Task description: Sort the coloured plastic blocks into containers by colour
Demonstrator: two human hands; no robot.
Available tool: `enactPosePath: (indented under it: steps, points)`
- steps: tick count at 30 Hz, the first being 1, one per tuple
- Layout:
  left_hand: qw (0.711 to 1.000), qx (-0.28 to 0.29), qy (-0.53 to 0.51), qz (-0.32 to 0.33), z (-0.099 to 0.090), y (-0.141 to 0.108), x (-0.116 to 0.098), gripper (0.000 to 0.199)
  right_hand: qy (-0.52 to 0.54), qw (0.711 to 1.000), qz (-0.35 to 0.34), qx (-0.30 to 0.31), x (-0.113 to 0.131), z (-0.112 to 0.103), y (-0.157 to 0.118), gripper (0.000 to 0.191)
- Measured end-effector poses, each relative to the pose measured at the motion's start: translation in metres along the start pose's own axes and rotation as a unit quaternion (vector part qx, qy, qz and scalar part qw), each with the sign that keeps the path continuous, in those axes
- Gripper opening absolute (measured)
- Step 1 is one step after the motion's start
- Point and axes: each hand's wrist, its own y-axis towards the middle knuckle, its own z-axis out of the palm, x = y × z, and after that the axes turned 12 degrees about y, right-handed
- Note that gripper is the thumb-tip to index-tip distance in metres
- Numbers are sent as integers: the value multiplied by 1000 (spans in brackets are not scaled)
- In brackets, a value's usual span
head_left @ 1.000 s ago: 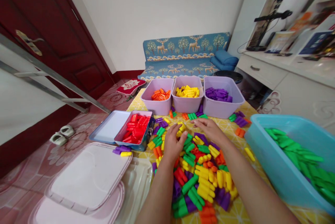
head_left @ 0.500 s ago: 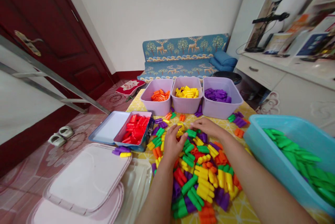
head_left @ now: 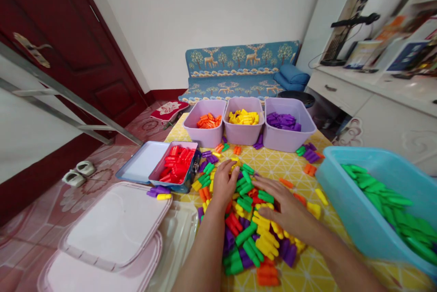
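Observation:
A heap of plastic building pieces [head_left: 251,233] in green, yellow, red, purple and orange lies on the table before me. At its far left side is my left hand [head_left: 224,183], fingers bent and thumb apart, beside a yellow piece [head_left: 236,161]. My right hand [head_left: 288,205] lies over the heap's right side with fingers stretched out and slightly spread, touching green and yellow pieces. Neither hand shows a piece clearly gripped. What is under the palms is hidden.
Behind the heap stand lilac bins with orange [head_left: 205,137], yellow [head_left: 243,135] and purple [head_left: 288,141] pieces. A blue tub [head_left: 355,219] of green pieces is at right. A tin [head_left: 186,186] of red pieces and lids [head_left: 116,223] lie left. Loose pieces [head_left: 310,169] are scattered about.
My right hand has moved from the far edge of the heap toward me and right, fingers spreading. Pieces on the heap's right side have shifted, baring tablecloth there. My left hand stays nearly in place.

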Motion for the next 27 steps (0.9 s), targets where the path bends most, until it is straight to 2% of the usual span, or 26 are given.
enactPosePath:
  steps: [4, 6, 8, 11, 15, 21, 25, 27]
  points:
    - [1000, -2, -2, -2, -1, -1, -1, 35, -151, 987, -42, 33, 5, 27, -49, 104]
    - [1000, -5, -1, 0, -1, -1, -1, 34, -199, 978, -56, 30, 3, 41, -63, 105]
    - [1000, -4, 4, 11, -2, -1, -2, 32, -229, 971, -68, 10, 0, 50, -64, 98]
    - [999, 2, 13, 30, -4, 0, -2, 28, -245, 966, -77, -39, -4, 52, -47, 84]
    - [998, 15, 30, 44, -8, -1, -5, 28, -227, 966, -52, -113, -12, 43, -3, 65]
    - [997, 38, 48, 36, -11, -4, -11, 43, -140, 972, -7, -189, -20, 41, 51, 67]
    - [998, 56, -38, 2, -11, -6, -14, 68, -16, 973, 5, -232, -18, 49, 64, 70]
    - [993, 45, -112, -12, -11, -7, -15, 69, 67, 971, -18, -229, -16, 49, 64, 67]
